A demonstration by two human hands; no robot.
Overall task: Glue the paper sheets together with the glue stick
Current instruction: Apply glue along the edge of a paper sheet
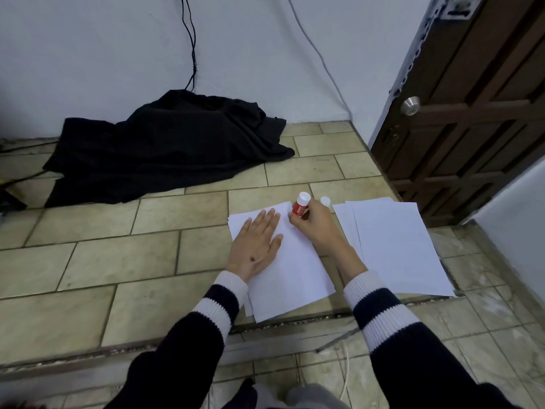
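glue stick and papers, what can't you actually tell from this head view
- Glue stick: its glue end is hidden inside the right hand, so contact with the sheet cannot be told.
- Glue on that sheet: none can be made out, white on white.
- Sheet count in the right stack: edges too fine.
- Label: too small.

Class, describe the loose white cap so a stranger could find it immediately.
Start at the dark wooden door, then drop to the fanned stack of white paper sheets on the tiled floor. At its far-left corner, behind the right hand, stands the small round white cap, alone; its twin tops the hand's red glue stick.
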